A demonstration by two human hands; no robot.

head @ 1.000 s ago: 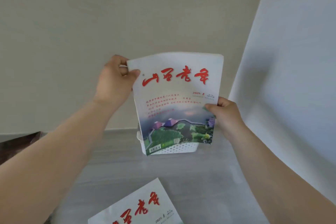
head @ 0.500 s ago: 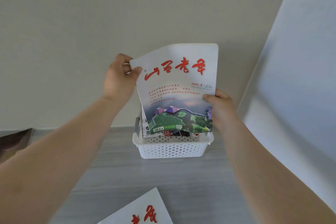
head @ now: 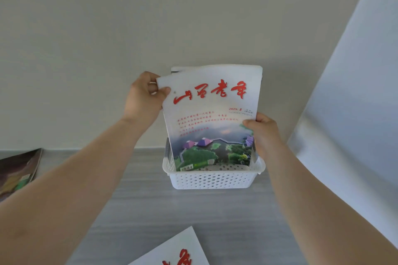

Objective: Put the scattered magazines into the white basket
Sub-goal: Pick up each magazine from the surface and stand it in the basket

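Observation:
A white magazine [head: 212,114] with red title characters and a green landscape picture stands upright, its lower edge down inside the white perforated basket [head: 212,179]. My left hand [head: 143,99] pinches its top left corner. My right hand [head: 261,133] grips its right edge lower down. Behind it, the top of another magazine [head: 178,69] shows in the basket. A second white magazine [head: 176,251] with red characters lies flat on the grey table at the bottom edge.
A dark-covered magazine [head: 18,170] lies on the grey table [head: 140,211] at the far left. A beige wall stands right behind the basket. A pale panel [head: 353,92] slants along the right side.
The held magazine has come down from above the basket until its lower edge sits inside it. Both hands kept their hold and moved down with it.

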